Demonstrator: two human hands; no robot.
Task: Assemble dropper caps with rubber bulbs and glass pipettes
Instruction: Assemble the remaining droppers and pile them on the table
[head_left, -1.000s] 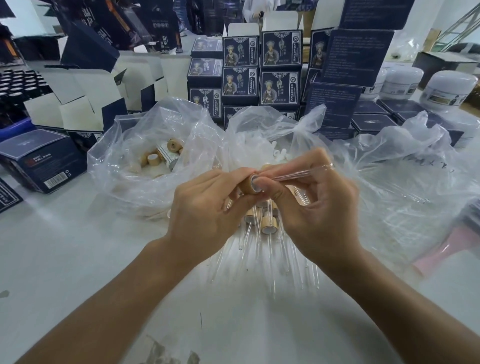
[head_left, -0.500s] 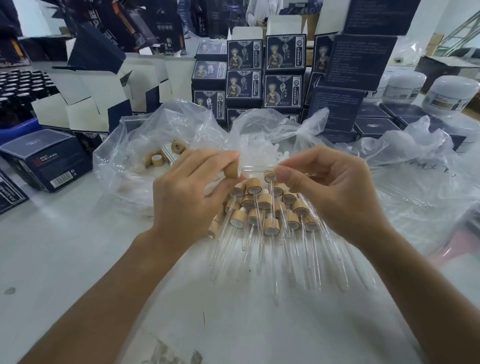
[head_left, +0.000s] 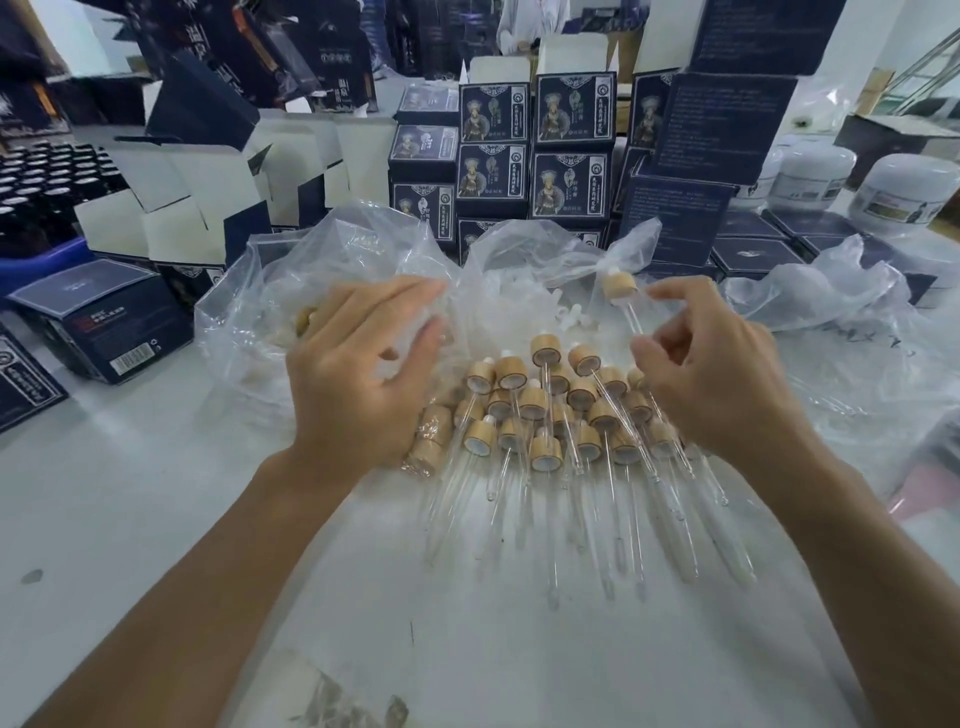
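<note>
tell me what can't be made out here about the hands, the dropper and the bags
- Head view: whether the right hand still touches the finished dropper; its glass stem fades near the fingers, motion-blurred.
- What the left bag holds: the left hand and crumpled plastic cover it.
- Middle bag: white pieces inside are too blurred to identify.
- Box text: too small.
- Lower dropper pile: the count is hidden by overlap.

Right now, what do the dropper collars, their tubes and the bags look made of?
Collars: tan with matte grain, probably bamboo or wood.
Tubes: clear, rigid and glossy, likely glass.
Bags: thin clear plastic film, crinkled and shiny.
</note>
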